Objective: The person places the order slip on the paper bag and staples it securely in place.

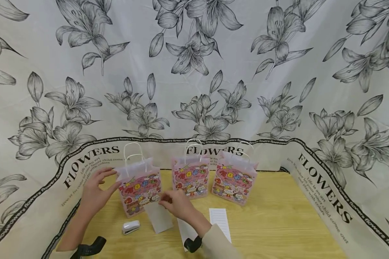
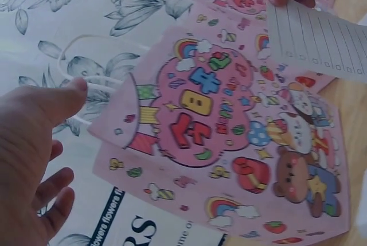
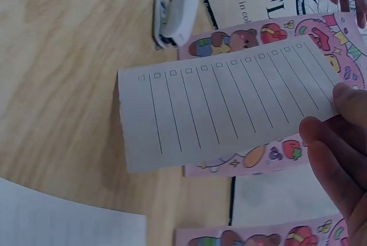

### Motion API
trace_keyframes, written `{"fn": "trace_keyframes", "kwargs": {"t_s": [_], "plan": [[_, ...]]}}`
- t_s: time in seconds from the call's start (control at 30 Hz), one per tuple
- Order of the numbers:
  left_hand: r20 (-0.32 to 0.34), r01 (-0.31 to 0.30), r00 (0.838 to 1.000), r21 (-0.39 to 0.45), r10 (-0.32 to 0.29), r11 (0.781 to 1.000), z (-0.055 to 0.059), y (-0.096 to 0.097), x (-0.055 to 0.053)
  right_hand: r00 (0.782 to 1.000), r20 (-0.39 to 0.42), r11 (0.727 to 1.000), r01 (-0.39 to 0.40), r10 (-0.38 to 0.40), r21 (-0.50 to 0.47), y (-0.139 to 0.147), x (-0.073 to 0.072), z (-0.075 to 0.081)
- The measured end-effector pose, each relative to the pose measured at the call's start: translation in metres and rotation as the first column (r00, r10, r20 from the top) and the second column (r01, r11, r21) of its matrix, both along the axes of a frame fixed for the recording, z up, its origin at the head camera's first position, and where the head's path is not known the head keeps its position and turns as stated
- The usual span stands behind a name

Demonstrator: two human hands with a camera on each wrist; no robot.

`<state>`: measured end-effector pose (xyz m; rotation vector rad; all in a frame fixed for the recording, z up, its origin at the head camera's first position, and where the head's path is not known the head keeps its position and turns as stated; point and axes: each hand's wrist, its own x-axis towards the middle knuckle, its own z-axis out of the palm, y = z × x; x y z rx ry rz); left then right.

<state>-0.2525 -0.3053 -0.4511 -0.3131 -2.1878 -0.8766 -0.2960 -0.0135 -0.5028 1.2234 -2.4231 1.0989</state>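
Observation:
My right hand pinches a lined paper slip by one end, between thumb and fingers. Small checkboxes run along one side of its lines. In the head view the slip hangs in front of the leftmost pink gift bag, overlapping its lower right part. This bag has cartoon animals, coloured lettering and white handles. My left hand is at the bag's upper left edge, thumb and fingers spread apart, holding nothing. In the left wrist view its thumb tip overlaps the bag's handle.
Two matching gift bags, one in the middle and one at right, stand along the back. A small white stapler lies before the left bag. More paper lies at front on the wooden table. Behind hangs a flower-printed cloth.

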Motion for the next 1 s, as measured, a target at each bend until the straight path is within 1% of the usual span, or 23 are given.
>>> {"fn": "trace_keyframes", "kwargs": {"t_s": [0.07, 0.17, 0.27, 0.33, 0.4, 0.47, 0.63, 0.73, 0.83, 0.87, 1.0], "plan": [[0.076, 0.023, 0.997, -0.016, -0.022, 1.000, 0.006, -0.002, -0.004, 1.000, -0.012, 1.000, -0.015, 0.015, 0.006, -0.002, -0.004, 0.008], [0.172, 0.067, 0.983, -0.037, -0.060, 0.997, 0.014, -0.007, -0.012, 0.999, -0.023, 1.000, -0.023, 0.023, 0.010, -0.006, -0.010, 0.019], [0.240, 0.096, 0.967, -0.058, -0.080, 0.994, 0.021, -0.009, -0.021, 0.999, -0.037, 1.000, 0.004, -0.004, 0.000, -0.011, -0.018, 0.031], [0.275, 0.117, 0.956, -0.050, -0.099, 0.992, 0.023, -0.010, -0.027, 0.999, -0.034, 1.000, 0.027, -0.028, -0.012, -0.013, -0.025, 0.038], [0.302, 0.137, 0.946, -0.040, -0.119, 0.990, 0.024, -0.010, -0.032, 0.999, -0.032, 0.999, 0.039, -0.039, -0.021, -0.015, -0.031, 0.044], [0.327, 0.156, 0.935, -0.026, -0.139, 0.987, 0.024, -0.010, -0.035, 0.999, -0.034, 0.999, 0.034, -0.035, -0.024, -0.017, -0.036, 0.049], [0.369, 0.181, 0.915, -0.010, -0.164, 0.983, 0.021, -0.011, -0.036, 0.998, -0.060, 1.000, 0.009, -0.010, -0.012, -0.025, -0.044, 0.060], [0.396, 0.197, 0.899, 0.019, -0.188, 0.980, 0.017, -0.010, -0.037, 0.999, -0.040, 1.000, 0.002, -0.002, -0.004, -0.029, -0.046, 0.065], [0.415, 0.206, 0.885, 0.054, -0.209, 0.977, 0.012, -0.008, -0.039, 1.000, -0.021, 1.000, 0.006, -0.005, 0.009, -0.032, -0.048, 0.069], [0.420, 0.208, 0.881, 0.067, -0.217, 0.976, 0.010, -0.009, -0.040, 1.000, -0.001, 1.000, 0.001, -0.001, 0.013, -0.033, -0.049, 0.072], [0.407, 0.228, 0.874, 0.140, -0.266, 0.964, 0.005, -0.011, -0.041, 1.000, -0.009, 0.999, 0.015, -0.015, 0.035, -0.039, -0.053, 0.081]]}}
